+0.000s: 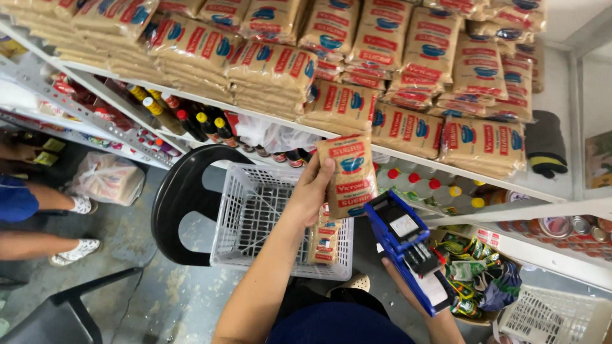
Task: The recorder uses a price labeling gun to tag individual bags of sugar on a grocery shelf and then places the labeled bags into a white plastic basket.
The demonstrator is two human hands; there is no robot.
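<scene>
Clearly a small grocery shop, judging by white metal shelves stacked with identical bagged goods, rows of sauce bottles, tins, a white plastic basket and a blue price-label gun.

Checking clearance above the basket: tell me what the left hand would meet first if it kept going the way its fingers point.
The left hand, holding a brown packet, points up toward the shelf; first it would likely meet the stacked brown packets on the white shelf, though depth is unclear.
</scene>
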